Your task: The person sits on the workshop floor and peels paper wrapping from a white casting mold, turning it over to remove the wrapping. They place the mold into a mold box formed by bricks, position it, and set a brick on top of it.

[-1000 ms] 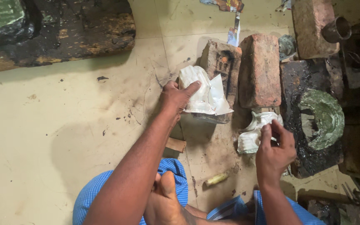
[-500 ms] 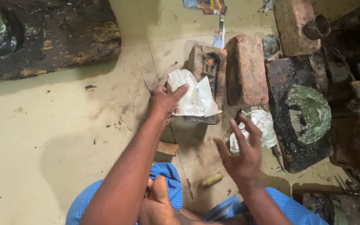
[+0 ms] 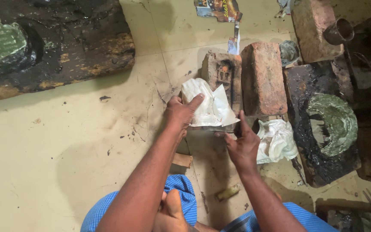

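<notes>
White moulded piece [image 3: 205, 103] pressed under left hand [image 3: 180, 112]; right hand [image 3: 242, 145] pinches its edge.

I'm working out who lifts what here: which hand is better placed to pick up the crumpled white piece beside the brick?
Right hand: it sits next to the crumpled white piece, while the left hand presses the white sheet.
</notes>
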`<state>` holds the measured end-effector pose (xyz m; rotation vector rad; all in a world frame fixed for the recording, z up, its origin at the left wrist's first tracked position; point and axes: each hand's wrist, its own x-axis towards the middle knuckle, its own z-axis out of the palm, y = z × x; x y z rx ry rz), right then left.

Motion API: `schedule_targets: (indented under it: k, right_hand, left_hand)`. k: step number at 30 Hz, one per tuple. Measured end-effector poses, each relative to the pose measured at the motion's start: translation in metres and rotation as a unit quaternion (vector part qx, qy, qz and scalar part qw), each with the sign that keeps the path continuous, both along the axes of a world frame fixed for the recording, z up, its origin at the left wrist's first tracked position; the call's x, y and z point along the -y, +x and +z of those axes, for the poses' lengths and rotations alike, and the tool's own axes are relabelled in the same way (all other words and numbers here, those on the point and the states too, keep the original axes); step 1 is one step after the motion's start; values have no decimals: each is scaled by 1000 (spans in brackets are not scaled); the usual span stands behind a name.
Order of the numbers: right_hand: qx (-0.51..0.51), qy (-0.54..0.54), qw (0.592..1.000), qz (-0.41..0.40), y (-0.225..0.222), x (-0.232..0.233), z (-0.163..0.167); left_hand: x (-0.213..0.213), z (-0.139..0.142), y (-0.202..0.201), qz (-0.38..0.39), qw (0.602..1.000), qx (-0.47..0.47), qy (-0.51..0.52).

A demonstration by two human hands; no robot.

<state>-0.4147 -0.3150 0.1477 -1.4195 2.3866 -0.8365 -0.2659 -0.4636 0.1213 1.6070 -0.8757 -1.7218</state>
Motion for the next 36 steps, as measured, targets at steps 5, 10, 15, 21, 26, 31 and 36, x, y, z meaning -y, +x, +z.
schedule_targets:
  k: [5,10,15,21,26,31,36]
  right_hand:
    - [-101,-116,982,109,-23,14,-4]
    - [-143,-113,983,34,-26,18,-1]
    - [-172,-100,979,-36,-30,24,6]
    - [-164,-86,982,-39,-42,16,25]
    - [-235,-41,971,-25,-80,16,55]
    - [-75,130,988,-48,-111,54,51]
    - [-61,111,992,-21,-118,56,41]
  left_hand:
    - [4,9,-13,13,999,31,-28]
    - [11,14,-24,14,999,-43,12]
    - [15,22,-39,5,998,-58,39]
    - [16,29,-43,3,999,-18,34]
    - [17,27,-39,-13,1000,22,12]
    - [24,26,-39,-34,998,41,30]
    - [28,24,-32,-47,996,67,32]
